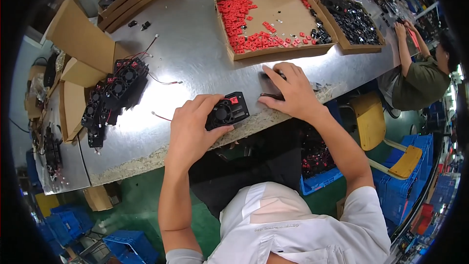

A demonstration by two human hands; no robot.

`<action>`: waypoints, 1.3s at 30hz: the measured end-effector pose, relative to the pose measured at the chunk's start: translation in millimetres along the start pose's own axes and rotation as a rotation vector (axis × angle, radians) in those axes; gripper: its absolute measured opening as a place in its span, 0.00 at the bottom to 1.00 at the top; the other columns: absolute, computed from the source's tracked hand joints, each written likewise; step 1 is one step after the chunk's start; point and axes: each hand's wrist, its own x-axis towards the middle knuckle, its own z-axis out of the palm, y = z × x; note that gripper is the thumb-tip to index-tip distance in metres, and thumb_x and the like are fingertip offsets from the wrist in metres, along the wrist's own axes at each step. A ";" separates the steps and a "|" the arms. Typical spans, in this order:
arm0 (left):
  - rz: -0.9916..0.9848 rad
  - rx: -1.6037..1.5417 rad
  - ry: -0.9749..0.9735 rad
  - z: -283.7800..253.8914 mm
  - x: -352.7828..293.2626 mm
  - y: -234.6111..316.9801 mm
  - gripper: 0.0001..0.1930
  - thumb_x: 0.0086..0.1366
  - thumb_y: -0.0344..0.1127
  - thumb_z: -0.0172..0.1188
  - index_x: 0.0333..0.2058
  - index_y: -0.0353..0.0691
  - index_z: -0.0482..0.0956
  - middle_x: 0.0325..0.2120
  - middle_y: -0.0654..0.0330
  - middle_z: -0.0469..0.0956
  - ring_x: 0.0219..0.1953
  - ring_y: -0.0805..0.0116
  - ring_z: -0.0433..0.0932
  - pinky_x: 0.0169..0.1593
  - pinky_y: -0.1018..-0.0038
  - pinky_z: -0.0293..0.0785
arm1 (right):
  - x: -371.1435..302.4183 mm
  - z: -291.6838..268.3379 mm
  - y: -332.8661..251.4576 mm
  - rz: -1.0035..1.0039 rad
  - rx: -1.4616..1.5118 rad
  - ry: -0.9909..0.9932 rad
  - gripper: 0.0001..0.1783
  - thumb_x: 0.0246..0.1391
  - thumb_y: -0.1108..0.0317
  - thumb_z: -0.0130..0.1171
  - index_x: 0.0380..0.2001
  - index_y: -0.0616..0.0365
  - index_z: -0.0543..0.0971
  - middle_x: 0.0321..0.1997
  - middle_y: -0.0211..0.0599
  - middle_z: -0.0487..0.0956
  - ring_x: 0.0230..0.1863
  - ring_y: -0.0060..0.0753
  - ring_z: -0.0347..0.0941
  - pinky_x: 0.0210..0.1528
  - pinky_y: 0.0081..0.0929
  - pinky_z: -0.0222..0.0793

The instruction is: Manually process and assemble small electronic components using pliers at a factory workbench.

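Note:
My left hand (193, 122) grips a small black cooling fan (228, 110) with a red clip on its top corner, near the front edge of the grey metal table (195, 49). My right hand (289, 90) rests palm-down just to the right of the fan, fingers spread over a small dark part that is mostly hidden beneath it. A thin red and white wire (160, 116) lies on the table left of my left hand.
A pile of black fans with wires (115, 95) lies at the left beside cardboard boxes (80, 39). A shallow cardboard tray of red clips (273, 19) and a tray of black parts (354, 22) stand at the back. Another person (420, 76) works at the right. Blue crates (317, 178) sit below.

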 end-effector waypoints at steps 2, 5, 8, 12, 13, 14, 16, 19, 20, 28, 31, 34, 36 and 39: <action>-0.003 0.004 0.002 -1.0 -0.5 -0.2 0.32 0.44 0.36 0.78 0.51 0.42 0.81 0.45 0.56 0.82 0.46 0.51 0.79 0.51 0.62 0.74 | -3.2 -2.0 -3.6 0.065 0.085 0.039 0.32 0.50 0.55 0.70 0.55 0.62 0.78 0.51 0.46 0.74 0.47 0.48 0.76 0.52 0.41 0.73; 0.007 0.016 -0.001 -3.5 -0.5 -2.4 0.32 0.44 0.36 0.79 0.51 0.42 0.81 0.45 0.56 0.82 0.46 0.50 0.79 0.51 0.62 0.74 | 11.0 -17.9 -3.1 0.109 0.336 0.242 0.20 0.55 0.65 0.59 0.48 0.64 0.79 0.40 0.42 0.77 0.32 0.32 0.77 0.37 0.28 0.74; 0.003 0.015 -0.014 -5.7 2.5 -1.4 0.32 0.43 0.35 0.79 0.51 0.42 0.81 0.44 0.56 0.82 0.46 0.50 0.79 0.51 0.62 0.75 | 34.3 -29.4 -10.2 0.261 0.986 0.483 0.37 0.66 0.33 0.40 0.43 0.62 0.75 0.32 0.39 0.77 0.28 0.27 0.70 0.30 0.24 0.64; 0.024 0.012 -0.001 -2.4 2.8 -3.8 0.31 0.43 0.34 0.79 0.50 0.41 0.81 0.45 0.55 0.82 0.46 0.50 0.80 0.51 0.62 0.76 | 64.8 -37.3 -54.9 0.272 1.802 0.550 0.50 0.58 0.16 0.32 0.39 0.57 0.75 0.26 0.38 0.73 0.22 0.33 0.65 0.26 0.29 0.61; 0.019 0.015 -0.002 -1.6 2.0 -4.8 0.31 0.43 0.34 0.79 0.50 0.41 0.81 0.45 0.55 0.82 0.46 0.50 0.80 0.51 0.62 0.76 | 67.0 -30.7 -65.0 0.276 1.811 0.528 0.48 0.60 0.17 0.31 0.37 0.57 0.75 0.25 0.39 0.71 0.21 0.34 0.64 0.26 0.31 0.61; 0.035 0.006 0.006 -0.8 1.3 -5.8 0.31 0.44 0.36 0.79 0.51 0.43 0.81 0.45 0.57 0.82 0.44 0.50 0.80 0.49 0.61 0.75 | 71.3 -28.3 -70.7 0.278 1.816 0.527 0.48 0.60 0.17 0.31 0.37 0.57 0.75 0.25 0.39 0.71 0.21 0.34 0.64 0.26 0.31 0.61; 0.050 -0.004 0.010 -0.1 0.4 -7.4 0.31 0.46 0.38 0.79 0.51 0.45 0.81 0.45 0.59 0.82 0.43 0.51 0.80 0.48 0.60 0.74 | 79.4 -28.7 -80.2 0.246 1.825 0.469 0.45 0.62 0.21 0.32 0.37 0.57 0.74 0.23 0.39 0.70 0.20 0.33 0.63 0.25 0.31 0.59; 0.067 -0.008 0.018 0.7 0.0 -8.3 0.31 0.46 0.37 0.78 0.51 0.45 0.80 0.45 0.59 0.82 0.43 0.51 0.80 0.47 0.59 0.75 | 85.7 -20.0 -88.1 0.249 1.763 0.448 0.43 0.64 0.23 0.33 0.36 0.57 0.73 0.22 0.39 0.70 0.19 0.32 0.62 0.24 0.31 0.58; 0.069 0.001 0.021 1.1 -0.4 -8.6 0.31 0.45 0.37 0.78 0.52 0.45 0.80 0.45 0.59 0.82 0.43 0.51 0.80 0.47 0.60 0.75 | 86.2 -17.0 -89.1 0.244 1.710 0.423 0.43 0.64 0.24 0.33 0.36 0.58 0.73 0.22 0.39 0.70 0.19 0.32 0.61 0.24 0.31 0.57; 0.050 -0.023 0.031 -0.3 0.3 -4.4 0.31 0.41 0.31 0.79 0.49 0.44 0.81 0.42 0.58 0.83 0.44 0.51 0.80 0.48 0.62 0.75 | 88.1 -13.3 -91.7 0.221 1.688 0.445 0.41 0.66 0.26 0.33 0.36 0.58 0.73 0.22 0.40 0.70 0.19 0.31 0.60 0.23 0.30 0.57; 0.033 -0.016 0.033 -0.3 0.6 -3.3 0.31 0.41 0.31 0.79 0.49 0.44 0.81 0.43 0.58 0.83 0.44 0.50 0.80 0.47 0.62 0.75 | 86.1 -8.1 -88.1 0.230 1.681 0.447 0.41 0.65 0.26 0.33 0.36 0.58 0.73 0.22 0.40 0.69 0.19 0.32 0.60 0.24 0.31 0.57; 0.029 -0.010 0.031 0.7 -0.1 -5.6 0.31 0.41 0.32 0.79 0.49 0.43 0.81 0.42 0.57 0.83 0.44 0.50 0.80 0.47 0.62 0.75 | 89.6 -12.1 -88.8 0.291 1.697 0.419 0.41 0.65 0.26 0.33 0.35 0.57 0.73 0.22 0.40 0.70 0.19 0.32 0.60 0.24 0.32 0.58; 0.051 -0.023 0.048 1.6 -0.7 -8.1 0.31 0.42 0.32 0.78 0.48 0.43 0.81 0.42 0.57 0.83 0.44 0.50 0.80 0.47 0.62 0.75 | 92.5 -18.1 -91.6 0.261 1.767 0.452 0.41 0.64 0.26 0.34 0.35 0.57 0.74 0.22 0.40 0.70 0.19 0.32 0.60 0.24 0.32 0.58; 0.051 -0.030 0.036 0.7 0.8 -6.5 0.31 0.41 0.33 0.78 0.48 0.42 0.81 0.42 0.57 0.83 0.42 0.50 0.80 0.47 0.61 0.75 | 92.5 -10.4 -93.2 0.315 1.778 0.424 0.41 0.64 0.26 0.34 0.35 0.57 0.74 0.22 0.40 0.70 0.19 0.32 0.60 0.24 0.32 0.58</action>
